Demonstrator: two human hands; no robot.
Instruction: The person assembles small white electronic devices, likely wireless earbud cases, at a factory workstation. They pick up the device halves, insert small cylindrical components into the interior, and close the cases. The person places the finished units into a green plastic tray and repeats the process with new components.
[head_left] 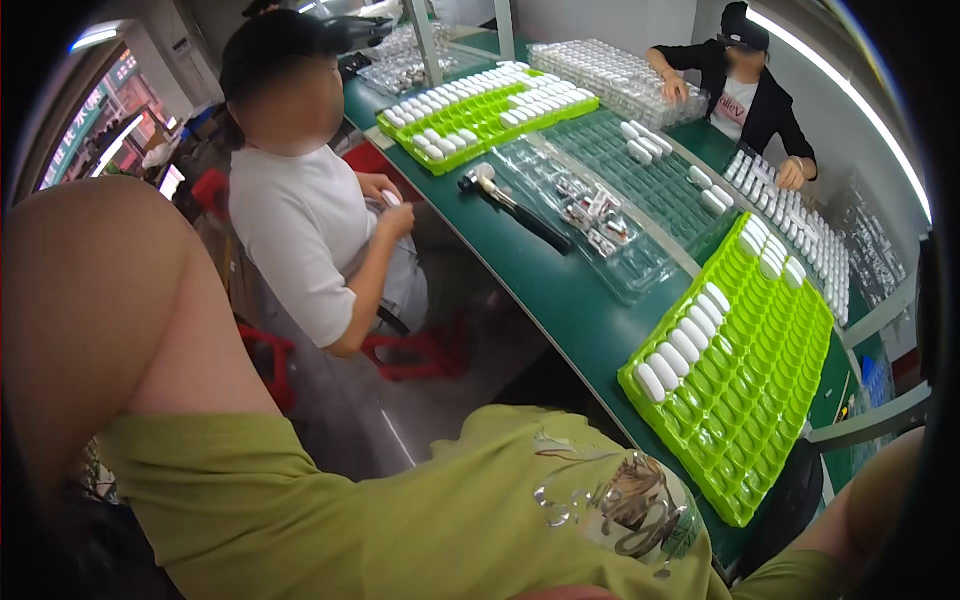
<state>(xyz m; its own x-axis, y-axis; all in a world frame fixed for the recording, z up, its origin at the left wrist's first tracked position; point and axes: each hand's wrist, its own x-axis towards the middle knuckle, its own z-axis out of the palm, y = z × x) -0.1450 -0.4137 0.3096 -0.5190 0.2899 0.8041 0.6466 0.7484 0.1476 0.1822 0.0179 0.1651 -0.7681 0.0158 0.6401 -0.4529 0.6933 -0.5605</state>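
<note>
Neither of my hands shows. My raised left arm (120,300) fills the left side, its hand beyond the picture. Part of my right arm (880,490) shows at the lower right edge, its hand also out of sight. Nearest to me on the green table lies a bright green plastic tray (735,400) with oval pockets. White oval cases (683,344) stand in a row along its left side, and several more sit at its far end. Most of its pockets hold nothing.
A hammer (515,212) lies beside a clear tray of small parts (600,225). Farther off are another green tray (440,158) and stacked clear trays (600,75). One co-worker (300,210) holds a white case at left; another (745,90) reaches over trays. Red stools (420,355) stand below.
</note>
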